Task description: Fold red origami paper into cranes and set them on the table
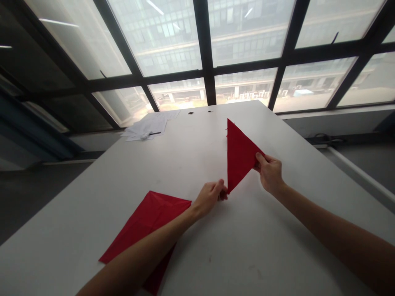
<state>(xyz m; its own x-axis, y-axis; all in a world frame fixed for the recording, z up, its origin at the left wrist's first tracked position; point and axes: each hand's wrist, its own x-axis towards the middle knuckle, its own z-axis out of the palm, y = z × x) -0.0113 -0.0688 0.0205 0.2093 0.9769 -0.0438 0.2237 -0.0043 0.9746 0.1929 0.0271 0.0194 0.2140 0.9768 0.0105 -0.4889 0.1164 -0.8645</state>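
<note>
A red triangle, which looks like folded paper, is held up over the table with one long edge upright. My right hand pinches its right corner, thumb in front and fingers behind. At the lower corner, the curled fingers of my left hand are closed on the tip. Beneath my left forearm lies a larger red sheet with crease lines, partly hidden by the arm. Small dark and red bits show just behind the triangle's upright edge, too covered to make out.
The white table reaches toward large windows in dark frames. White papers lie in a loose pile at the far left, with a dark pen-like stick on them. Two round holes are near the far edge.
</note>
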